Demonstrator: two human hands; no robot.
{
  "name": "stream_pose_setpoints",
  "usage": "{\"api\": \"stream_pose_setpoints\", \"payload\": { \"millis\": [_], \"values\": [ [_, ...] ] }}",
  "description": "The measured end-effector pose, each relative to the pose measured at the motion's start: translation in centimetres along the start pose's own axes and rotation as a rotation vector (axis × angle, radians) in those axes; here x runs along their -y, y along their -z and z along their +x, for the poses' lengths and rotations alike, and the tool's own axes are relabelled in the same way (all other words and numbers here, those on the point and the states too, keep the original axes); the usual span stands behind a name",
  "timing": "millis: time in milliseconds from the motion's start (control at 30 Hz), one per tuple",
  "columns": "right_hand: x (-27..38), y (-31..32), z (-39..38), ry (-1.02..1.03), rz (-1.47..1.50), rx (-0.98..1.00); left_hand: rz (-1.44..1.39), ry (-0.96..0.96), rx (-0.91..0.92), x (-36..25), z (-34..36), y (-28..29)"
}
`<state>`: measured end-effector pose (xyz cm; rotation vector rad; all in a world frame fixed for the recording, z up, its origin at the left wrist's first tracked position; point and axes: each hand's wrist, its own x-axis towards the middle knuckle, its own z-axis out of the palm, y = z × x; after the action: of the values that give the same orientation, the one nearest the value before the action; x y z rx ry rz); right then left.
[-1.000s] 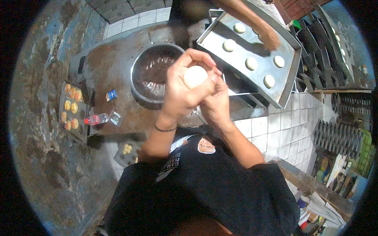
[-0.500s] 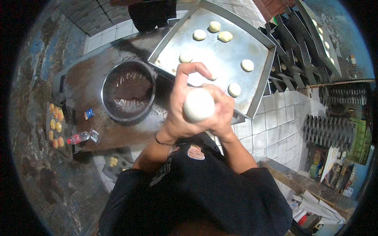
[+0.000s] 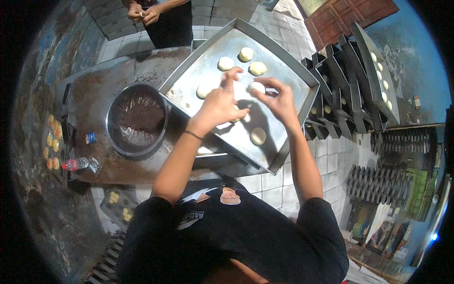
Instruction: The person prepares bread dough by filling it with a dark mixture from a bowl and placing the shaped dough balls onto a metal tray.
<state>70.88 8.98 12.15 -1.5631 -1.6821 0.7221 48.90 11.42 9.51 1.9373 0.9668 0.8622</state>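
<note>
A large square metal baking tray [image 3: 189,106] lies before me with several pale dough balls on it. My right hand [image 3: 279,99] is over the right half, its thumb and fingers around a dough ball [image 3: 256,88]. My left hand [image 3: 220,106] hovers over the tray's left half, fingers apart and holding nothing. Partly hidden by its thumb is another dough ball [image 3: 236,115]. One dough ball [image 3: 257,136] sits nearer me, and a yellowish one [image 3: 258,68] lies beyond my hands.
Left of the tray, a round metal bowl [image 3: 109,124] of dark brown contents stands on the worn table [image 3: 90,102]. A red-capped bottle [image 3: 75,164] and blue packet [image 3: 90,137] lie farther left. Stacked trays [image 3: 333,90] rise at right. Across the table, another person's hands [image 3: 144,14] pinch something small.
The dough ball held up between my hands is now at the tray in my right hand. My hands have separated and reached forward. The other person's hands have come into view.
</note>
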Motion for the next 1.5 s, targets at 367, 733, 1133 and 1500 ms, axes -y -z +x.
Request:
{"api": "stream_pose_setpoints", "payload": {
  "millis": [367,733,1133,1500],
  "values": [
    [-7.3,-5.2,3.1,0.458,-0.752,0.351,0.137,0.01,-0.426,2.8,-3.2,0.6],
    [-7.4,-4.6,2.8,0.448,-0.678,0.425,0.08,0.053,-0.528,3.1,-2.9,0.1],
    [-6.2,-0.2,10.4,0.303,-0.916,0.341,0.056,0.084,-0.516,3.2,-3.2,1.1],
    [3.4,-1.3,8.5,-0.097,0.236,0.453,-0.59,0.245,-0.33,4.1,-3.0,3.9]
  ]
}}
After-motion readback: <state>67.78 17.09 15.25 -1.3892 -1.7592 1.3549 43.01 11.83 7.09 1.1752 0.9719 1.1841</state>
